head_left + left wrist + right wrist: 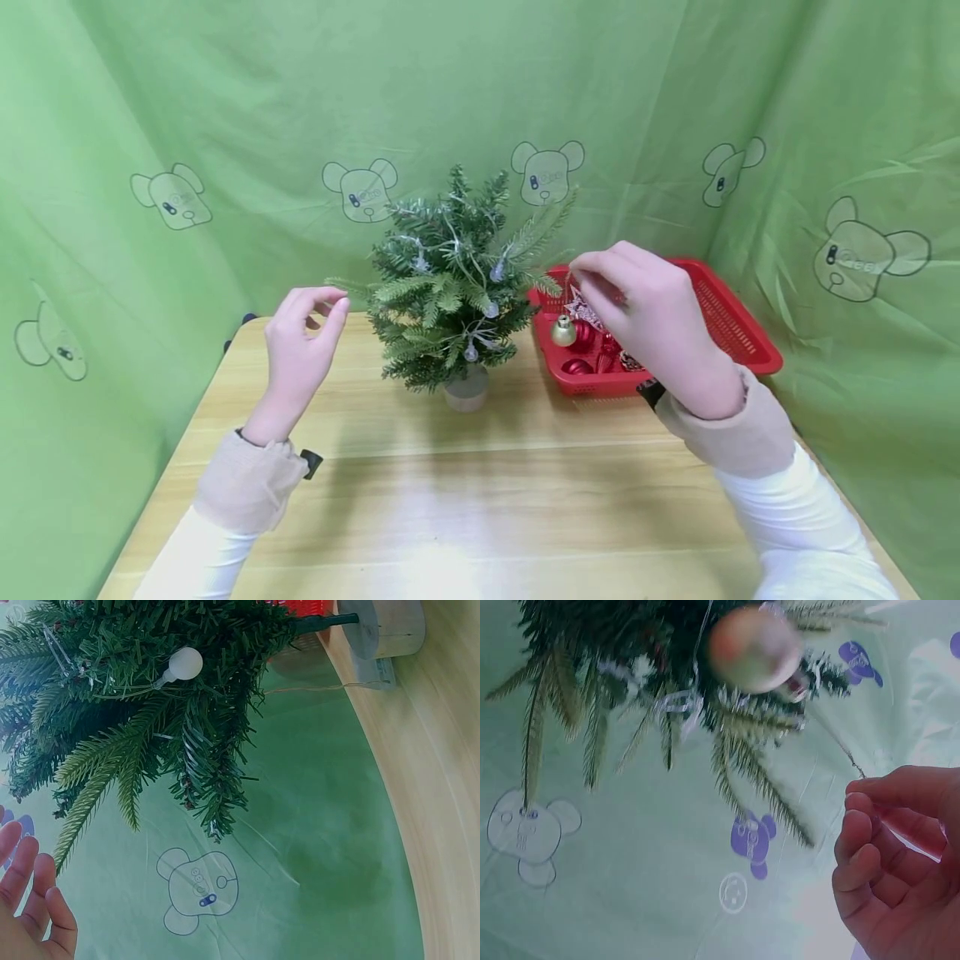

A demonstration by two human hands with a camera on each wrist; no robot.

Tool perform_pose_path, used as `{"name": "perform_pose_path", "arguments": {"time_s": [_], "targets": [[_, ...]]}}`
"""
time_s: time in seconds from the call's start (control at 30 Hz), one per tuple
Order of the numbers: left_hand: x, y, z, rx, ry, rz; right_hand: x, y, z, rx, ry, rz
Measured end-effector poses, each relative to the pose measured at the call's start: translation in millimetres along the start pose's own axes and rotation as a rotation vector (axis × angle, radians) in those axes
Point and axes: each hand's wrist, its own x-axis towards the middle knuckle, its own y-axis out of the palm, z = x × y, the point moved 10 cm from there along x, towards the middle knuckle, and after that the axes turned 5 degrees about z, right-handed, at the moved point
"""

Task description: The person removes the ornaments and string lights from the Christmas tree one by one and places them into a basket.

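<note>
My right hand (pixel 648 312) pinches the thin cord of a gold Christmas ball (pixel 563 332) between thumb and forefinger. The ball hangs below the fingers, over the near left part of a red basket in the head view. In the right wrist view the cord (pixel 847 754) runs from the fingertips to the shiny ball (pixel 754 649), which overlaps the tree there. Left of the small artificial Christmas tree (pixel 442 292), my left hand (pixel 303 337) is raised with loosely bent fingers and holds nothing. Its fingertips are close to the tip of a side branch (pixel 79 814).
The red basket (pixel 738 325) stands right of the tree and holds red balls (pixel 577 367), a glittery star (pixel 583 310) and a pine cone (pixel 630 362). Bulbs of a light string (pixel 491 310) hang on the tree. Green cloth (pixel 442 92) surrounds the wooden table (pixel 360 508).
</note>
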Motion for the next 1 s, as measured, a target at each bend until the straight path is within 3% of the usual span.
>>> {"name": "perform_pose_path", "arguments": {"time_s": [0.3, 0.6, 0.77, 1.0], "targets": [[0.4, -0.2, 1.7, 0.002, 0.003, 0.002, -0.3, -16, -30, -0.017, 0.105, -0.066], [-0.2, -0.5, 2.6, 0.003, 0.004, -0.001, -6.0, -20, -71, -0.074, 0.215, -0.078], [0.4, 0.1, 2.6, 0.001, 0.002, 0.003, -13.8, -4, -102, -0.096, 0.298, -0.006], [-0.6, 1.8, 2.4, 0.010, 0.002, 0.013, -35.1, 39, -146, -0.115, 0.393, 0.138]]}}
